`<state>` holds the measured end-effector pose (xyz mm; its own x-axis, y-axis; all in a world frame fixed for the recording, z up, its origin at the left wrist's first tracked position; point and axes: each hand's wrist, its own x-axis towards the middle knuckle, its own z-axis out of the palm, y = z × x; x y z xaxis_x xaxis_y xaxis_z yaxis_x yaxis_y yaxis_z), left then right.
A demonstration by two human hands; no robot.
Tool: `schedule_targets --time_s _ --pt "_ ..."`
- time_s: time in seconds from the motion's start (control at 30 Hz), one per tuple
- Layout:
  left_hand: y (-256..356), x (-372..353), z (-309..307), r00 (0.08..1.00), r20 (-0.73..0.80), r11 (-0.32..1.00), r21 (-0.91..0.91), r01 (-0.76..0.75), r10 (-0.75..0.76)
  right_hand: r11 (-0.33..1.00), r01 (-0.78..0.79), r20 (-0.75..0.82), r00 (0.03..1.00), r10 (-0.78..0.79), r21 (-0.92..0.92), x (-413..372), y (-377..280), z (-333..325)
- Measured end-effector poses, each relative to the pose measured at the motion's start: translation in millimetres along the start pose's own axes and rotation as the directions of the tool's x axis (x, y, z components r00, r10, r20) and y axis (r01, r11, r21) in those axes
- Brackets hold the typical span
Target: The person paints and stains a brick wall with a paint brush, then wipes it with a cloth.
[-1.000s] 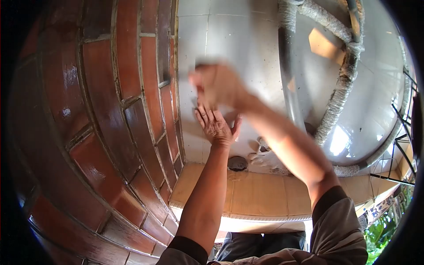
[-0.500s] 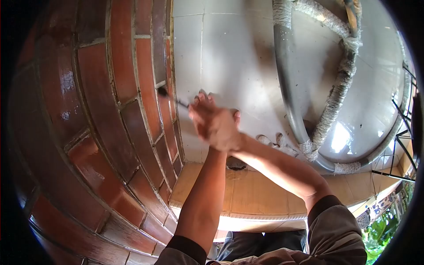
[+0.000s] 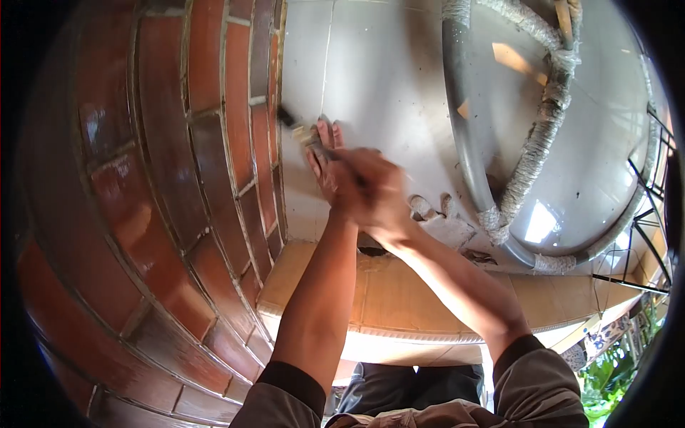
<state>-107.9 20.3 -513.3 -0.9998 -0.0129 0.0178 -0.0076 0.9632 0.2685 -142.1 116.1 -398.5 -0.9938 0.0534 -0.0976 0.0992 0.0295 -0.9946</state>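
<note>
My right hand point(image 3: 374, 182), blurred by motion, is closed around the handle of a small paintbrush point(image 3: 303, 135). The brush points up and left, its dark bristles close to the edge where the red brick surface point(image 3: 242, 107) meets the white tiles point(image 3: 371, 93). Under and just left of it lies my left hand point(image 3: 323, 160), fingers stretched out over the tiles near the bricks. My right hand and the brush cover part of the left palm.
A grey curved tube frame wrapped with cord point(image 3: 539, 153) rests on the tiles at right. Cardboard point(image 3: 421, 307) lies between my body and the tiles. Thin black metal rods point(image 3: 642, 228) stand at far right, with green leaves point(image 3: 606, 381) below. Whitish scraps point(image 3: 424, 207) lie near the right wrist.
The brush has moved slightly up and right, with its metal band now showing. My left fingers have straightened out upward, and the view has shifted a little.
</note>
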Motion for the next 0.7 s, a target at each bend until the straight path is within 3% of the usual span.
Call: schedule_targets --time_s 0.03,0.07,0.2,0.33,0.57,0.7 --pt "-1.0 0.6 -2.8 0.999 0.053 1.0 0.009 0.011 -0.011 0.994 -0.086 -0.071 0.993 0.091 0.067 -10.9 -14.1 -22.8" --pt "1.2 5.0 -5.4 0.994 0.104 1.0 0.015 0.019 -0.02 0.99 -0.106 -0.1 0.99 0.097 -0.094 -21.7 -17.5 -48.7" --pt "7.9 6.7 -11.8 0.999 0.033 1.0 -0.024 -0.008 0.008 0.967 -0.128 -0.148 0.984 0.096 -0.22 -70.3 -43.2 -123.2" --pt "5.4 7.6 -5.7 1.0 -0.005 1.0 0.0 -0.026 0.026 0.849 -0.023 0.144 0.983 0.116 -0.528 -122.3 -60.4 -157.3" --pt "-0.8 4.1 0.0 1.0 0.025 0.999 0.033 -0.019 0.018 0.712 0.195 0.469 0.858 0.209 -0.674 -186.7 -43.9 -117.7" --pt "-1.0 4.3 2.9 1.0 0.01 1.0 0.009 -0.013 0.013 0.653 0.232 0.473 0.853 0.22 -0.721 -191.7 -28.9 -88.5"
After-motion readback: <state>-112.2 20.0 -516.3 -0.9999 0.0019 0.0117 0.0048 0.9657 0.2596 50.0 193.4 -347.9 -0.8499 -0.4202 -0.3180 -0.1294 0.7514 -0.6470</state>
